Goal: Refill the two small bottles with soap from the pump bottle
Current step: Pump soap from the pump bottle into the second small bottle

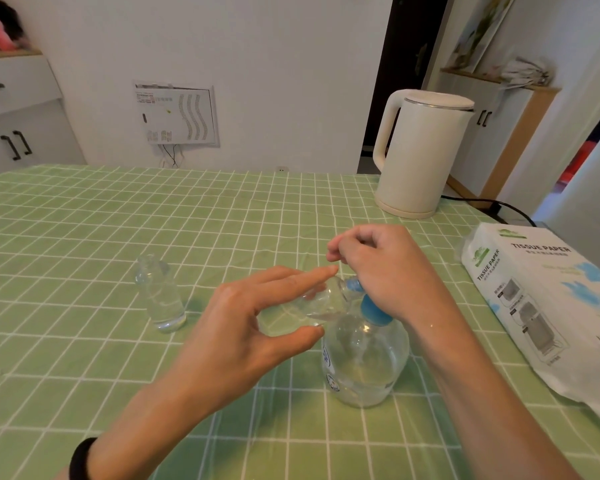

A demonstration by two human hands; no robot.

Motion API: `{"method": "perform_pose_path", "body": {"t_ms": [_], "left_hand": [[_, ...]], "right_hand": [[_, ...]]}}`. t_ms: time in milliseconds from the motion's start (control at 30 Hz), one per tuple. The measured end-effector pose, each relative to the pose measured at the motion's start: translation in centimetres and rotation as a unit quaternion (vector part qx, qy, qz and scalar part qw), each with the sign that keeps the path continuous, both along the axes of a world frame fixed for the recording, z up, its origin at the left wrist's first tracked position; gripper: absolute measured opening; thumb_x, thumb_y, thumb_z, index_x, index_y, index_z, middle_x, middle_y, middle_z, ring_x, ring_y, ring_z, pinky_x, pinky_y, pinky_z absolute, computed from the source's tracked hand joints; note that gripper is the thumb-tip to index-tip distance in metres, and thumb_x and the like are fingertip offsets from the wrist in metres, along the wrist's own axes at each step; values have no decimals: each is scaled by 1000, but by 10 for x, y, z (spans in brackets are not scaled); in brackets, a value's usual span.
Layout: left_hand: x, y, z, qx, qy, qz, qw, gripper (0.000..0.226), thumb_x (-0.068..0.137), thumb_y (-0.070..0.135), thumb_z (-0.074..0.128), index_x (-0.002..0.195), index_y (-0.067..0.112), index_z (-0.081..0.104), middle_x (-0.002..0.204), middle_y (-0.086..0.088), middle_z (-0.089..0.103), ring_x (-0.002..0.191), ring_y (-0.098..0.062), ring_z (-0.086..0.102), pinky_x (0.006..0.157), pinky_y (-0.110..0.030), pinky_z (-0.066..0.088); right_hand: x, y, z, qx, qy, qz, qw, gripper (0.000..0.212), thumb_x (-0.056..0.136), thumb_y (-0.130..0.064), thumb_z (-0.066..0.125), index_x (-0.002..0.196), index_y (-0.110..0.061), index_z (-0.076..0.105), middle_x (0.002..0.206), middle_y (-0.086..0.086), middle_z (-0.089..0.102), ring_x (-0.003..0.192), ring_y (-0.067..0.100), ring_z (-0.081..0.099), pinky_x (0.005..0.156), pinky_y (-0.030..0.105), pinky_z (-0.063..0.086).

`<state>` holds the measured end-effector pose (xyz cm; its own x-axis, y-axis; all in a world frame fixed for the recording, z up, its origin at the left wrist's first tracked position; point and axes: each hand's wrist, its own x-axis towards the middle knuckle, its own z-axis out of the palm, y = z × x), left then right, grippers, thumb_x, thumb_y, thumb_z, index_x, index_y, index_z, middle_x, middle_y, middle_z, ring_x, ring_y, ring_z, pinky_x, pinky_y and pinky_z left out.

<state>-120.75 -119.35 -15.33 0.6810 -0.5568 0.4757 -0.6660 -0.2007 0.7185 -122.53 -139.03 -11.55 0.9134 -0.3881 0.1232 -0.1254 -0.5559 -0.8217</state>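
Left hand [257, 317] pinches the held small bottle [314, 303] between thumb and nearly straight fingers. That bottle is clear, tipped almost on its side above the tabletop [84, 237], mouth toward the blue spout of the pump bottle [364, 362]; contact at the spout is likely, but it's blurred. Right hand [385, 271] sits on top of the pump head, covering it, fingers curled. Can't tell if it grips the head or just presses on it.

Pump bottle is clear and round with a blue collar, upright near the middle of the tabletop, closer to the near edge, some clear liquid inside. Second small bottle [160, 299] stands upright and uncapped, well apart to the left, a little clear liquid in it.

White kettle [423, 154] is at the far right corner. Tissue pack [541, 306] lies along the right edge. Black wristband [82, 459] on the left wrist.
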Motion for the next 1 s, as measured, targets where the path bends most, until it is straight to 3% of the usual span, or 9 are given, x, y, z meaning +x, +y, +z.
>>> {"method": "perform_pose_path", "body": {"t_ms": [133, 233, 367, 500, 567, 633, 700, 833, 1000], "left_hand": [[-2, 1, 3, -7, 2, -3, 1000, 64, 81, 17, 88, 137, 40, 66, 118, 23, 74, 114, 2, 69, 100, -10, 47], [-3, 1, 4, -2, -3, -4, 1000, 64, 82, 17, 88, 137, 39, 66, 120, 25, 74, 116, 4, 68, 101, -7, 44], [0, 0, 3, -1, 0, -3, 1000, 63, 82, 17, 88, 138, 38, 66, 119, 23, 74, 115, 3, 68, 101, -8, 45], [1, 0, 1, 1, 2, -1, 1000, 63, 82, 19, 87, 138, 40, 65, 118, 24, 74, 114, 2, 69, 100, -9, 46], [-1, 0, 2, 1, 3, -2, 1000, 63, 82, 20, 87, 137, 42, 65, 118, 24, 74, 115, 2, 69, 101, -9, 46], [-2, 0, 3, -1, 0, -1, 1000, 64, 81, 20, 87, 137, 42, 65, 118, 23, 74, 114, 3, 69, 101, -9, 46], [-2, 0, 4, 0, -2, -2, 1000, 65, 81, 18, 87, 137, 42, 65, 119, 23, 74, 114, 3, 69, 101, -9, 46], [-2, 2, 5, 3, -2, -7, 1000, 64, 82, 17, 88, 138, 39, 66, 120, 25, 74, 116, 5, 68, 102, -8, 45], [2, 1, 3, 8, -4, -2, 1000, 63, 82, 19, 88, 138, 40, 66, 119, 24, 74, 114, 5, 68, 101, -10, 47]], "right_hand": [[-3, 3, 5, -36, -21, -7, 999, 29, 100, -32, 52, 87, -21, 76, 80, -7, 76, 63, 10, 65, 64, 33, 56], [-3, 4, 6, -53, -35, -6, 998, 30, 99, -32, 53, 84, -17, 75, 58, -9, 64, 46, 5, 50, 51, 28, 42], [0, 2, 5, -34, -20, -6, 999, 30, 99, -31, 53, 89, -15, 77, 87, -2, 77, 68, 10, 66, 71, 36, 56], [1, 0, 2, -11, 4, -11, 1000, 28, 99, -28, 54, 90, -16, 77, 92, 0, 78, 90, 17, 72, 84, 38, 57], [0, 0, 2, -16, 3, -10, 1000, 28, 99, -30, 54, 89, -18, 77, 91, 1, 78, 80, 12, 71, 77, 37, 58], [-2, 1, 3, -32, -2, -8, 999, 29, 99, -30, 53, 89, -17, 76, 85, 4, 77, 51, 2, 58, 58, 32, 51], [-3, 2, 4, -45, -8, -7, 999, 31, 99, -30, 52, 88, -14, 76, 78, 6, 75, 42, 2, 44, 53, 30, 44], [-4, 5, 7, -48, -28, -1, 998, 31, 99, -32, 53, 85, -16, 75, 72, 1, 72, 48, 5, 49, 54, 32, 47], [1, 0, 4, -33, -5, -7, 999, 28, 99, -30, 54, 90, -16, 77, 92, 1, 78, 87, 18, 71, 81, 34, 57]]}}
